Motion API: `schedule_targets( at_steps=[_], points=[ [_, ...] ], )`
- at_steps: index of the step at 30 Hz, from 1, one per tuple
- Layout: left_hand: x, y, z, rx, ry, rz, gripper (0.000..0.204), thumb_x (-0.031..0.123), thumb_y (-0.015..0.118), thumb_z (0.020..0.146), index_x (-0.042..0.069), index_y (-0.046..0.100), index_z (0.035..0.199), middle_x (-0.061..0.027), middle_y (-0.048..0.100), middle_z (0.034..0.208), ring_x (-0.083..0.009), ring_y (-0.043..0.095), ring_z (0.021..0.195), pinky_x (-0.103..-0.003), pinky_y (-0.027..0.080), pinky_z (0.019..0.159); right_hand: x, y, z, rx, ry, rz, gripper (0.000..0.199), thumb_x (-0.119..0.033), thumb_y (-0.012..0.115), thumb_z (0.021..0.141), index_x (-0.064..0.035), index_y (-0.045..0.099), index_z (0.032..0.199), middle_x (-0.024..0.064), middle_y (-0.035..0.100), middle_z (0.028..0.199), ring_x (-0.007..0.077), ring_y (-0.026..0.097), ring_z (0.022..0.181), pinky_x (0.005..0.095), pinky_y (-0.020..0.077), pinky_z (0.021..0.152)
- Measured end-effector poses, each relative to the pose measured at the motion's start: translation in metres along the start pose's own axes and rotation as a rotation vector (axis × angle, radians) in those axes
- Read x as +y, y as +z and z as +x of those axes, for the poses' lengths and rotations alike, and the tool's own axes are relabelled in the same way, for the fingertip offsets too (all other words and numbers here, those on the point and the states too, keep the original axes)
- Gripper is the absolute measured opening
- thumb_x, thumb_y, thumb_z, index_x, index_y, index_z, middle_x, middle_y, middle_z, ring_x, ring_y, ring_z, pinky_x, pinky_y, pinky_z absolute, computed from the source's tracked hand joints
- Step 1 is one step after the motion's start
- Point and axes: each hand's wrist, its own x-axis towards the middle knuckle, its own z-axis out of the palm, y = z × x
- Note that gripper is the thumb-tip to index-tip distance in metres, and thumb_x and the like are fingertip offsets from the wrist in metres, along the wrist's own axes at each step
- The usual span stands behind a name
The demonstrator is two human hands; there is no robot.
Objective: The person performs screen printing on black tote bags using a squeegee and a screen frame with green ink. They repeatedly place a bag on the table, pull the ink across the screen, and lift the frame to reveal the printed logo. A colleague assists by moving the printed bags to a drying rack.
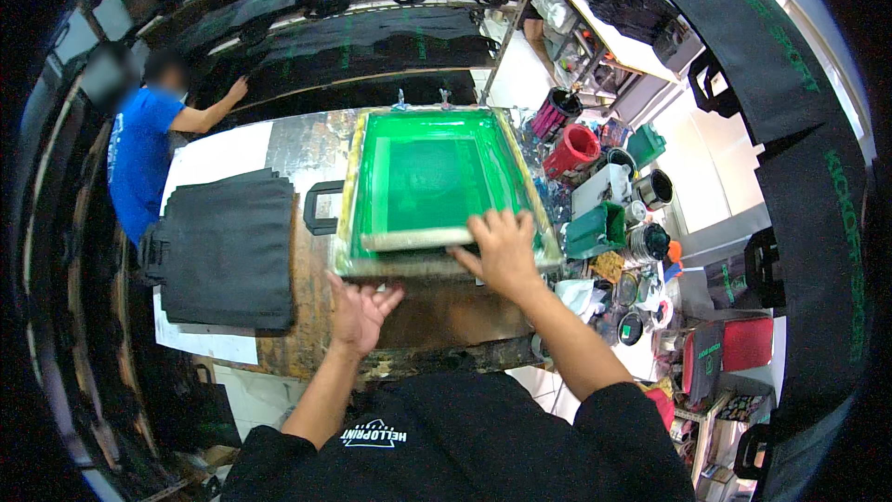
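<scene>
green printing screen (pixel 429 188) | table centre | red pail (pixel 574 149) | right

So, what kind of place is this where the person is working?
Most likely a small screen-printing workshop. The right hand rests on a squeegee inside a green mesh printing screen, black bags are stacked on the worktable, and ink pots crowd the right side.
</scene>
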Motion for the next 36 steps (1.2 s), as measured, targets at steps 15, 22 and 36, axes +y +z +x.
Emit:
schedule_targets(
  at_steps=[15, 22, 36],
  points=[
    [-0.057, -0.084, 0.041, 0.109, -0.137, 0.299, 0.112, 0.090, 0.034, 0.094, 0.006, 0.017, 0.167, -0.0278, 0.040, 0.161, -0.0420, 0.052, 0.142, -0.054, 0.041, 0.119, 0.041, 0.071, 0.012, -0.322, -0.008, 0.056, 0.061, -0.022, 0.089, 0.072, -0.0146, 0.057, 0.123, 0.0072, 0.063, 0.110, 0.0294, 0.062, 0.108, 0.0537, 0.0422, 0.093],
    [-0.060, -0.079, 0.043, 0.159, -0.121, 0.282, 0.108, 0.088, 0.031, 0.097, 0.005, 0.022, 0.165, -0.0271, 0.049, 0.154, -0.0399, 0.056, 0.138, -0.053, 0.046, 0.115, 0.032, 0.054, -0.005, -0.528, -0.006, 0.088, 0.060, -0.030, 0.090, 0.076, -0.0145, 0.057, 0.123, 0.0085, 0.063, 0.112, 0.0300, 0.062, 0.109, 0.0523, 0.0420, 0.091],
    [-0.052, -0.084, 0.044, 0.127, -0.200, 0.282, 0.123, 0.091, 0.030, 0.093, 0.000, -0.008, 0.166, -0.0365, 0.016, 0.167, -0.0490, 0.037, 0.150, -0.055, 0.039, 0.121, 0.026, 0.117, 0.025, -0.189, 0.014, -0.052, 0.057, -0.019, 0.090, 0.069, -0.0168, 0.058, 0.116, 0.0053, 0.061, 0.108, 0.0274, 0.060, 0.108, 0.0534, 0.0393, 0.095]
  ],
)
